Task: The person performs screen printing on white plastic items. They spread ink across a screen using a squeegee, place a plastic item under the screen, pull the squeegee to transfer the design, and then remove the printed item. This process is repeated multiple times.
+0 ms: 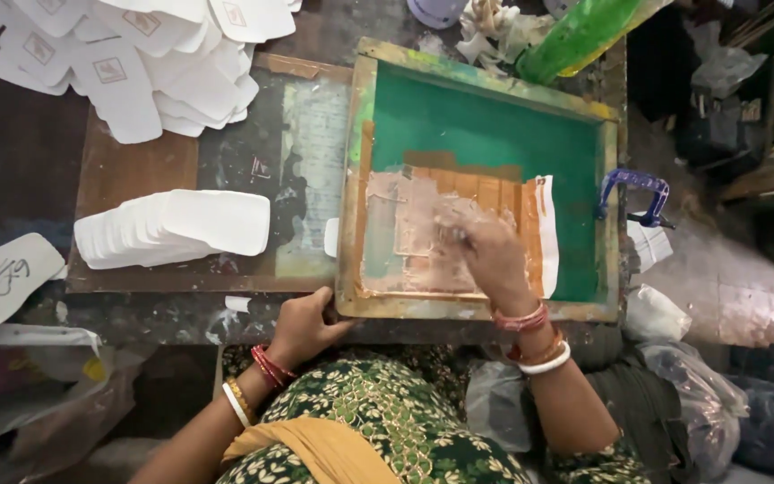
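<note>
Left hand (302, 327) fingers curled, gripping near-left corner of wooden screen frame (356, 179). Right hand (487, 251) pressed on taped mesh inside frame; finger state blurred, cannot tell. Stack of white cards (176, 229) left of frame.

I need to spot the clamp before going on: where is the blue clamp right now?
In the head view the blue clamp sits on the right edge of the wooden screen frame, right of the green mesh and beyond the right hand.

A small screen-printing workshop, this: a green mesh screen (485, 125) in a paint-stained wooden frame (477, 309) lies on a blotched tabletop (11, 161), white cards (181, 224) are stacked and fanned alongside, and plastic bags (692, 394) and clutter crowd the edges.
</note>
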